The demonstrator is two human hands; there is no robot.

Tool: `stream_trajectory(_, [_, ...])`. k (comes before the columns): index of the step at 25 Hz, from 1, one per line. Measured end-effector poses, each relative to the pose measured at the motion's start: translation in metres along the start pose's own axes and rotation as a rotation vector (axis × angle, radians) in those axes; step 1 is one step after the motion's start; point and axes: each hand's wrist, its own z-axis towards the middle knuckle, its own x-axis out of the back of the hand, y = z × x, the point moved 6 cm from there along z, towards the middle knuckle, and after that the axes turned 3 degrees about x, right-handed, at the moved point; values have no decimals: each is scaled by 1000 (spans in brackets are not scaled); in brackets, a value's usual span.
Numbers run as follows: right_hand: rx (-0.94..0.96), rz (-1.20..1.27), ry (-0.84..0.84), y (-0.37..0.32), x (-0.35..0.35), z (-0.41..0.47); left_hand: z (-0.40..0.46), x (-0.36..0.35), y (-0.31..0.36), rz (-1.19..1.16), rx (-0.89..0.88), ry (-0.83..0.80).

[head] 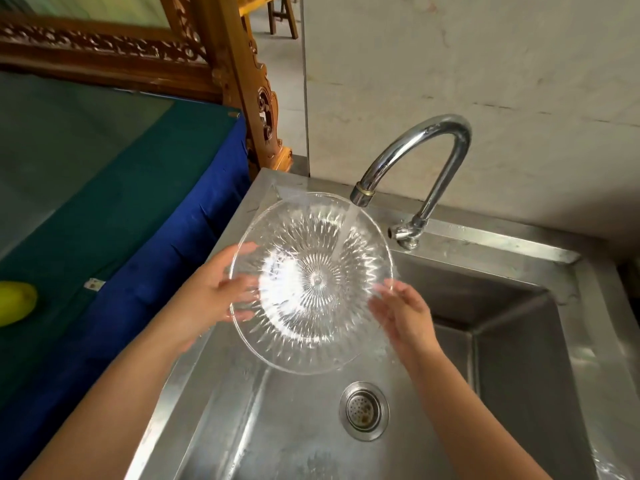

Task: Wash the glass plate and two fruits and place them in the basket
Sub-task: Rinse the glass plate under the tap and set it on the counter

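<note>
I have the clear, round cut-glass plate (pixel 311 282) at the centre of the frame, held over the stainless-steel sink (pixel 519 393) between my two hands, tilted with its patterned face toward me and its upper rim under the curved chrome tap (pixel 419 168). The stream from the spout lands on the upper right part of the plate and runs down its face. My left hand (pixel 214 296) grips the left rim, thumb on the near face and fingers showing through the glass behind it; my right hand (pixel 401 313) is at the lower right rim with fingers fairly straight, and whether it pinches or only props the edge I cannot tell (motion blur there). What the next move turns on, as I judge it: the plate sits evenly between both hands, so either could turn it. One yellow-green fruit (pixel 15 303) lies well apart at the left edge of the frame, on the green cloth-covered table (pixel 86 168), on my left hand's side. No basket is in view.
</note>
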Motion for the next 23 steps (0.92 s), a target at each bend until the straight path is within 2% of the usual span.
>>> stream_trajectory(4, [272,-183,-13,-51,3,-5,3,-13,-37,-152,-34,91])
stream_trajectory(7, [349,-375,-10,-70,1,-1,8,-22,-49,-220,-95,158])
stream_trajectory(9, [331,-460,-3,-68,4,3,15,-22,-57,-237,-58,166])
stream_trajectory(14, [211,-564,42,-49,16,13,22,-20,-72,-205,71,70])
stream_trajectory(17, [169,-723,156,-60,12,33,18,-20,-80,-235,150,75])
stream_trajectory(20, [139,-536,229,-84,-11,55,14,-23,-86,-291,198,58])
stream_trajectory(23, [60,-525,284,-95,-24,73,12,-29,-87,-304,215,20])
